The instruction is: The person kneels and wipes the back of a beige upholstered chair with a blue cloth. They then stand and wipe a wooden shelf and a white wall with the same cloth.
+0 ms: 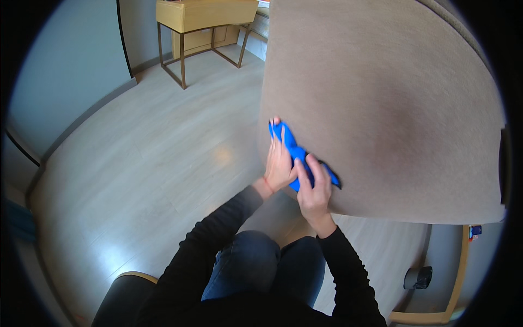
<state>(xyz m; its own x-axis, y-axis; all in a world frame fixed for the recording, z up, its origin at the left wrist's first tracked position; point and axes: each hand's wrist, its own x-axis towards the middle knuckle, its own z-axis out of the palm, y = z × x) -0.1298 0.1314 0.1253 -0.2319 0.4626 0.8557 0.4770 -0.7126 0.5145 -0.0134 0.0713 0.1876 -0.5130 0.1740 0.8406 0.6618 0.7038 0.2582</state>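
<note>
A bright blue piece of cloth with dark edges (295, 152) lies bunched at the near left corner of a large beige upholstered surface (348, 92). Along its left side my left hand (279, 162) presses against it, with the fingertips at the cloth's far end. My right hand (315, 192) grips the cloth's near part, thumb and fingers bent over it. What kind of cloth item it is, I cannot make out. The palms and part of the cloth are hidden by my fingers.
A wooden desk with metal legs (207, 15) stands at the far left beyond the pale floor (180, 147). A dark round-topped seat (128, 297) is at the lower left. A bin with a dark liner (418, 278) and a wooden frame (457, 278) are at the lower right.
</note>
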